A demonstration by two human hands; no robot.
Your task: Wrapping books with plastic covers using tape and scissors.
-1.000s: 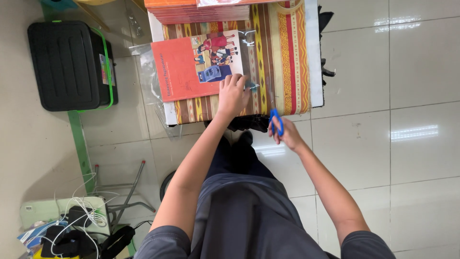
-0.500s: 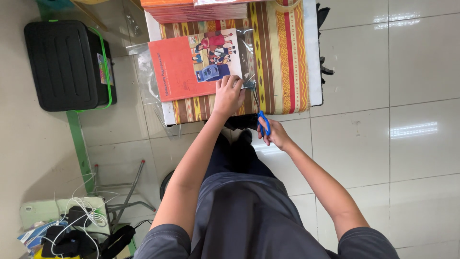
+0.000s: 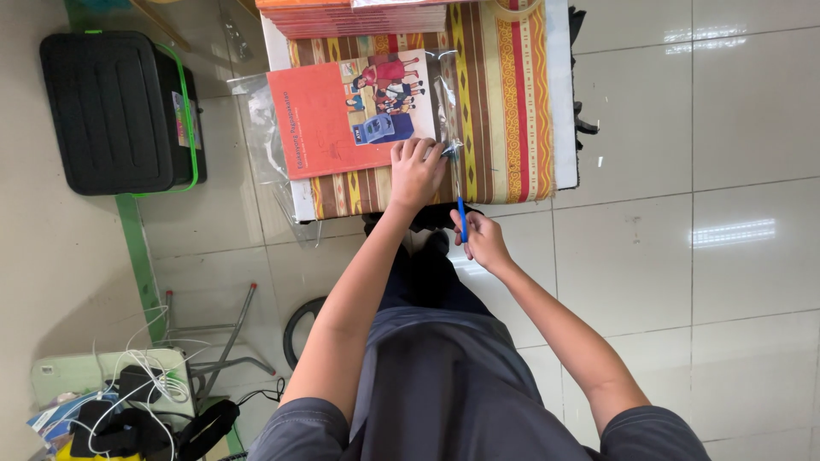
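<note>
Head view, looking down. Orange book (image 3: pixel 342 115) lies flat on a striped cloth (image 3: pixel 500 102) covering a small table (image 3: pixel 559 94), over a clear plastic sheet (image 3: pixel 256 128) that sticks out past the table's left edge. Left hand (image 3: pixel 416 171) rests palm down on the book's near right corner, fingers spread and pressing, not gripping. Right hand (image 3: pixel 483 241) sits just off the table's near edge, closed around blue-handled scissors (image 3: pixel 462 218) pointing toward the table; blades are hard to make out against the plastic. Stack of orange books (image 3: pixel 354 15) at the far edge of the table. Black case (image 3: pixel 115 111) on the tiled floor to the left. Tangle of white cables (image 3: pixel 128 393) near left.
</note>
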